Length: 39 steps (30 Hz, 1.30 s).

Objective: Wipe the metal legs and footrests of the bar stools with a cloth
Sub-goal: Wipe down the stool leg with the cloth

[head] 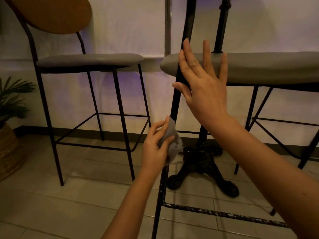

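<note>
Halfway down the front leg of the near bar stool (241,68)

I've got my right hand (203,87) flat and open against the grey seat edge to steady it; the frame's stiff but probably light enough to skid on tile. The front leg (173,107) is thin, hard metal, the footrest (224,213) looks chipped, I think. My left hand (156,149) clutches the soft grey cloth (172,140), bunched against that leg.

Grey cloth (172,140) against a black stool leg (174,102); below it, the black footrest (224,213) is speckled pale, perhaps chipped paint. Grey seat (259,68) above. Left of the leg, an orange-brown backrest (57,14).
</note>
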{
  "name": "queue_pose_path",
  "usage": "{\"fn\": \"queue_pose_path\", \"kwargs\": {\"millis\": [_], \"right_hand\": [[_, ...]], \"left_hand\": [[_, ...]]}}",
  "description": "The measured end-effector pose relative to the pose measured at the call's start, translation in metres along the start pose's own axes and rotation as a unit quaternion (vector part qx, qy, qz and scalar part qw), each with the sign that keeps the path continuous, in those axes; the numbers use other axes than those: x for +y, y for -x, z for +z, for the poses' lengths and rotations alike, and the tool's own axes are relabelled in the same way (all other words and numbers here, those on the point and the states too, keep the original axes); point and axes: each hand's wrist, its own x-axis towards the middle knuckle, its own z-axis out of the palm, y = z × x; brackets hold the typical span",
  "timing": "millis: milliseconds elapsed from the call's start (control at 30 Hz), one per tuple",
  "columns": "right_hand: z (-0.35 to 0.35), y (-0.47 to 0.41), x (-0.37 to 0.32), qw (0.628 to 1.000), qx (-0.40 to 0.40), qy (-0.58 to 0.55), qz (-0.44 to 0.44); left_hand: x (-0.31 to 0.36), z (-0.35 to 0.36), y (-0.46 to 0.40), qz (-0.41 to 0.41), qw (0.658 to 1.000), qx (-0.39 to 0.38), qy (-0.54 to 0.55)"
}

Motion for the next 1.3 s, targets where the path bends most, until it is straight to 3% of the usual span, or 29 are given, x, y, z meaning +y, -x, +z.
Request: {"fn": "queue_pose_path", "kwargs": {"millis": [200, 433, 600, 967, 1133, 1300], "right_hand": [[0.0, 0.001, 0.0, 1.0, -0.001, -0.005, 0.0], [0.001, 0.0, 0.0, 1.0, -0.003, 0.0, -0.001], [0.002, 0.001, 0.0, 1.0, -0.005, 0.012, -0.001], [0.003, 0.004, -0.005, 1.0, -0.001, 0.004, 0.007], [0.002, 0.024, -0.013, 0.999, 0.024, -0.04, 0.001], [0.013, 0.06, -0.022, 0.995, 0.008, -0.096, -0.026]], "left_hand": [[0.009, -0.024, -0.017, -0.071, 0.984, -0.096, 0.131], [-0.007, -0.045, -0.025, -0.05, 0.995, -0.033, 0.077], [-0.007, -0.025, -0.014, 0.016, 0.998, -0.065, 0.016], [-0.016, 0.015, 0.011, 0.012, 0.99, 0.039, 0.133], [-0.019, 0.031, 0.013, 0.022, 0.988, 0.127, 0.084], [-0.018, 0.042, 0.018, 0.027, 0.978, 0.166, 0.124]]}}
